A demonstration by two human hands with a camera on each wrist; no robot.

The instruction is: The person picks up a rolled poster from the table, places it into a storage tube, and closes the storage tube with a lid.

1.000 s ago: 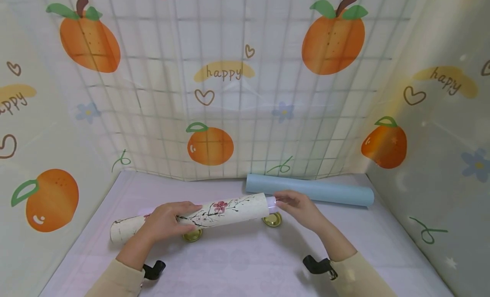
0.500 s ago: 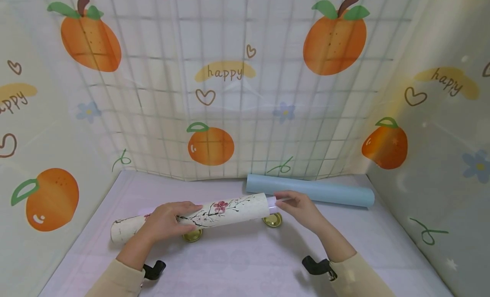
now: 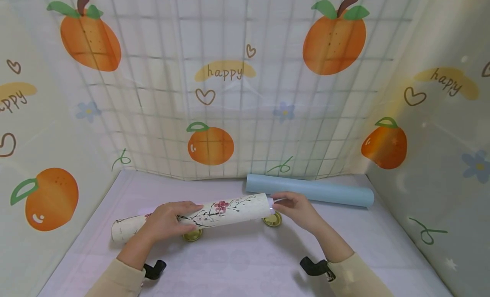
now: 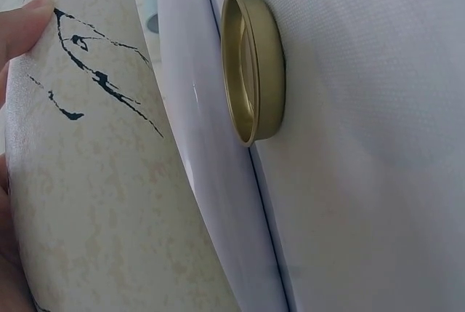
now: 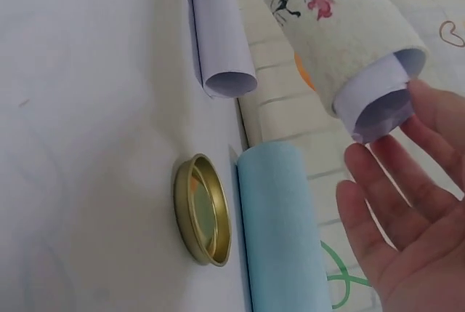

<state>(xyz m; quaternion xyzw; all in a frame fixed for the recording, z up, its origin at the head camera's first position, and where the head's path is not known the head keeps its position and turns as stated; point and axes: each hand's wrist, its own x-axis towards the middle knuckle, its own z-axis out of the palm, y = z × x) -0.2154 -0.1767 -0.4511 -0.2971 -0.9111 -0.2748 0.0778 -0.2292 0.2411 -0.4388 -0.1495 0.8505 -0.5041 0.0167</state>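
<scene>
My left hand (image 3: 166,222) grips a cream cardboard tube (image 3: 237,209) printed with plum blossom branches, holding it above the table and tilted up to the right. From the tube's right end a short piece of rolled white paper (image 5: 363,101) sticks out. My right hand (image 3: 296,212) holds that paper's edge between thumb and fingertips; its remaining fingers are spread in the right wrist view. Beneath the tube lie two gold metal lids, the left lid (image 3: 192,235) partly covered by it and the right lid (image 3: 272,219) below the tube's end.
A second white paper roll (image 4: 196,86) lies on the table behind the tube, mostly hidden in the head view. At the back right rests a light blue tube (image 3: 310,190). Printed curtains (image 3: 153,118) close off the back and both sides.
My right hand has moved slightly left, and the rolled paper has slid further into the tube, so less of it sticks out. The left hand and tube have hardly moved.
</scene>
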